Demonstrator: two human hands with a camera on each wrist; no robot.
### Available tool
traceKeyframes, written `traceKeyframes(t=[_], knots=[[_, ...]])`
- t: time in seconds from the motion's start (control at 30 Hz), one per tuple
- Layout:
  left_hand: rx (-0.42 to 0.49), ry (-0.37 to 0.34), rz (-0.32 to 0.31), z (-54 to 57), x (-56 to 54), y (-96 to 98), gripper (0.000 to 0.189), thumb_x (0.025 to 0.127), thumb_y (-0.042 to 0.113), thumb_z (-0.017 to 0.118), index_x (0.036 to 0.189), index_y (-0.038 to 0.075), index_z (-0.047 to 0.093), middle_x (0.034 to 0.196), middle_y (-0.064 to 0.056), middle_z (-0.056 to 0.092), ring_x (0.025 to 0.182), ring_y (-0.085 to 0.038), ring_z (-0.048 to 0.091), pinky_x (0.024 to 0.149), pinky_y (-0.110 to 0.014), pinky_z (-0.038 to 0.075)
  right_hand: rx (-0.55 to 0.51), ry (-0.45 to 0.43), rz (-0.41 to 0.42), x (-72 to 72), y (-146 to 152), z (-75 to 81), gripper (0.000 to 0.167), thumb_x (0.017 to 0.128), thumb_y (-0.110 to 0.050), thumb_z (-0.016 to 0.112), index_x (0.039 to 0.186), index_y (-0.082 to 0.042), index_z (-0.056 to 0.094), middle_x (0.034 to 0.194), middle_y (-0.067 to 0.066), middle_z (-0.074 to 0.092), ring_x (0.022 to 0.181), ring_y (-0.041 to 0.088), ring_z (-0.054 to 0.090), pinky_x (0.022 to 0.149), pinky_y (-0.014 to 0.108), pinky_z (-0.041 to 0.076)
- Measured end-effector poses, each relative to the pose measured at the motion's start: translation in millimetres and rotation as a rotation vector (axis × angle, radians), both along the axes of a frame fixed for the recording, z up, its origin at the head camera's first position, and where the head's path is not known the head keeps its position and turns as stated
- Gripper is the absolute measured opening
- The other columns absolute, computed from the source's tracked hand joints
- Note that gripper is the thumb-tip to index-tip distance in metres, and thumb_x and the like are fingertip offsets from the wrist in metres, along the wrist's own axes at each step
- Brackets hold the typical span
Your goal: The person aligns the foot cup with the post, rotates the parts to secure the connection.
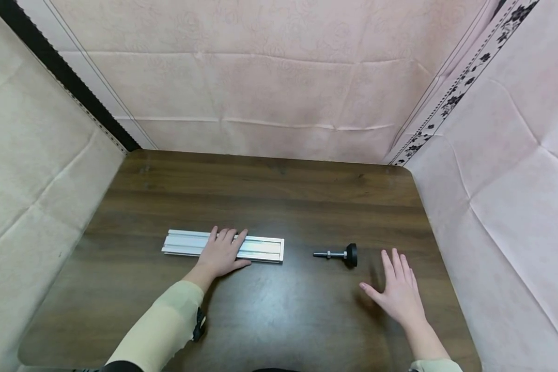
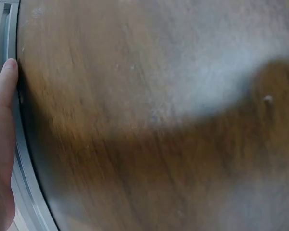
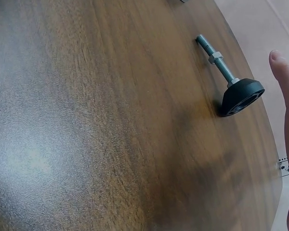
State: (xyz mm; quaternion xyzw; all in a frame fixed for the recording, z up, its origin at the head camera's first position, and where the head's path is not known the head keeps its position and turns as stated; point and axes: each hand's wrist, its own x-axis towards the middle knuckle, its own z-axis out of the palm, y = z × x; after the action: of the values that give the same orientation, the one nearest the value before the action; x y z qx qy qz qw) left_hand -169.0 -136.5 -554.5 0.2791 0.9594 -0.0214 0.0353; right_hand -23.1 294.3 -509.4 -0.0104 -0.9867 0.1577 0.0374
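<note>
A silver slotted aluminium profile (image 1: 265, 249) lies flat on the wooden table, left of the middle. Across it rests my left hand (image 1: 219, 256), its fingers spread over the top towards the far edge. In the left wrist view the thumb (image 2: 7, 79) lies straight along the profile's near side. To the right, a levelling foot (image 1: 337, 254) with a threaded stud, nuts and a black round base lies on its side. My right hand (image 1: 400, 292) hovers to the right of that foot, fingers straight and thumb out, holding nothing. Only its thumb side shows in the right wrist view.
The brown wood-grain table (image 1: 269, 320) has rounded corners. Pale patterned cloth (image 1: 260, 88) hangs along its back, left and right sides. Light glares off the tabletop between the hands.
</note>
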Motion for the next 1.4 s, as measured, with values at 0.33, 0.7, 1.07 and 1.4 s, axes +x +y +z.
traceKeyframes(t=[0.33,0.7,1.07,1.4], knots=[[0.009,0.012,-0.021,1.6,1.2,-3.2,0.087,0.08,0.073,0.049,0.143,0.015,0.035,0.127,-0.014,0.049,0.116,-0.034,0.045,0.101,-0.056,0.026,-0.012,0.005,0.003,1.4,-3.7,-0.8,0.099,0.079,-0.059,0.064,0.147,-0.003,0.019,0.149,0.028,0.016,0.138,0.043,0.009,0.101,0.063,0.019],[-0.001,-0.034,-0.002,4.5,2.8,-6.8,0.087,0.08,0.073,0.048,0.144,0.015,0.034,0.129,-0.014,0.048,0.118,-0.033,0.043,0.101,-0.056,0.025,-0.018,0.015,-0.004,3.2,-4.6,-0.5,0.099,0.079,-0.058,0.064,0.147,-0.002,0.02,0.149,0.028,0.016,0.138,0.042,0.008,0.1,0.063,0.019],[0.03,0.002,-0.076,2.4,4.3,-11.5,0.084,0.079,0.072,0.05,0.138,0.012,0.042,0.125,-0.014,0.05,0.115,-0.033,0.045,0.099,-0.051,0.031,-0.04,0.003,-0.005,3.3,-3.7,0.5,0.099,0.08,-0.057,0.063,0.148,-0.003,0.016,0.15,0.027,0.012,0.138,0.043,0.007,0.1,0.065,0.018],[0.093,0.004,-0.119,14.1,10.2,-8.8,0.083,0.079,0.068,0.054,0.138,0.011,0.042,0.126,-0.014,0.049,0.116,-0.033,0.045,0.097,-0.052,0.033,-0.041,0.015,-0.008,1.4,-4.3,7.0,0.099,0.08,-0.057,0.063,0.148,-0.003,0.015,0.152,0.025,0.01,0.138,0.042,0.005,0.1,0.065,0.018]])
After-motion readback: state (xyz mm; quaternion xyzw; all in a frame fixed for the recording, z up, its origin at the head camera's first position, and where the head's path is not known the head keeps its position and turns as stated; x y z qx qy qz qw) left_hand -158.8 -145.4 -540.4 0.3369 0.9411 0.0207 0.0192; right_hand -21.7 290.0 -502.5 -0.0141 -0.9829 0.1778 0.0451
